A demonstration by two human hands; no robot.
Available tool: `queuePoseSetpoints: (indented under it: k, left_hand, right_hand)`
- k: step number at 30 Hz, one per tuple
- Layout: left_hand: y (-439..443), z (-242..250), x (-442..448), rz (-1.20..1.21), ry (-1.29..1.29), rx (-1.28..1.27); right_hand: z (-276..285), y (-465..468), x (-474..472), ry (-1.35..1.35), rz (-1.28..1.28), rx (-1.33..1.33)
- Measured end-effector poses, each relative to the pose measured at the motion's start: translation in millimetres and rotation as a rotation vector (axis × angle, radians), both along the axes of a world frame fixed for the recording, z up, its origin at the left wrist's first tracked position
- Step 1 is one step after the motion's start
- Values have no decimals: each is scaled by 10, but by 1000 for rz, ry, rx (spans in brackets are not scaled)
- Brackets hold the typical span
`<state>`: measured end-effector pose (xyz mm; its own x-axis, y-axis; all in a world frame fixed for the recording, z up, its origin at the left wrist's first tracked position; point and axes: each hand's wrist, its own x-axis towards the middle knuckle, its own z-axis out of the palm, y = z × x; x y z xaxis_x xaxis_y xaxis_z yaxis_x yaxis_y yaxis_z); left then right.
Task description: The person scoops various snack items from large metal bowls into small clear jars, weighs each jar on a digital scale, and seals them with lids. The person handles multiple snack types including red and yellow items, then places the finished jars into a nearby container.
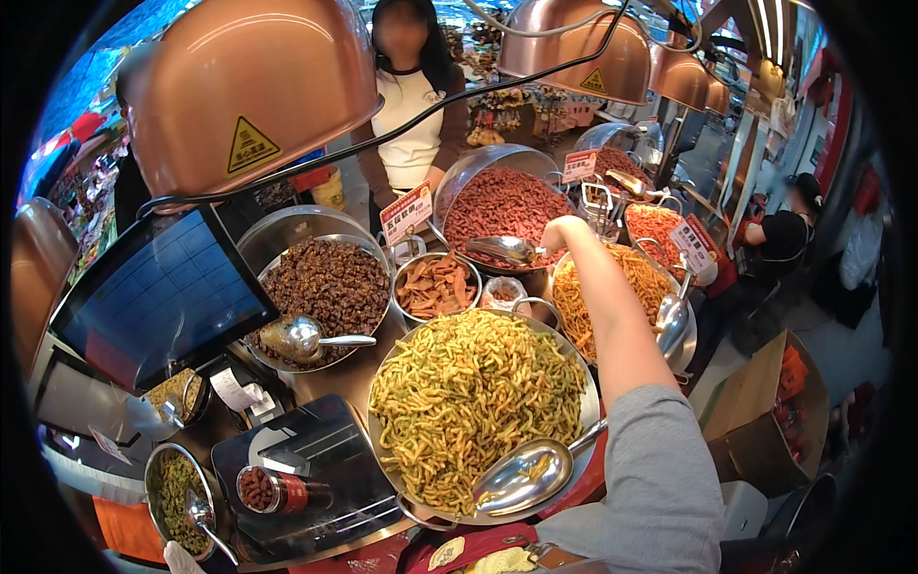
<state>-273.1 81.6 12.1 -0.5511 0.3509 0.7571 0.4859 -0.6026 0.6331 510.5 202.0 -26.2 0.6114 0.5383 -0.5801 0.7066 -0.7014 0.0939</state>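
My right hand [563,234] reaches across the stall, its bent fingers around the handle end of a metal scoop [500,249]. The scoop's bowl lies on reddish snack pieces [502,204] in a round pan with a clear cover. Below my forearm, a large metal pan holds yellow-green fried snack strips [473,394]; another scoop [527,477] rests in it. Orange shredded snacks [599,294] fill the pan beside my forearm. My left hand cannot be made out; a pale thing at the lower left edge is unclear.
Copper lamp shades [251,93] and a black cable hang above. At left stand a screen [165,294], a dark glossy plate [301,466] with a snack jar [280,491], and a pan of dark snacks [326,287]. A person [409,107] stands opposite. A cardboard box [749,416] is at right.
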Motion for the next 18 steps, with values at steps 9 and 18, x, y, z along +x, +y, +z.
queuePoseSetpoints:
  k: [9, 18]
  left_hand:
    - [-310, 371, 318, -249, -324, -81]
    - [110, -316, -27, -689, -128, -169]
  right_hand:
    - [-113, -60, -332, -454, 158, 316]
    - [1219, -1393, -2826, 489, 986, 887]
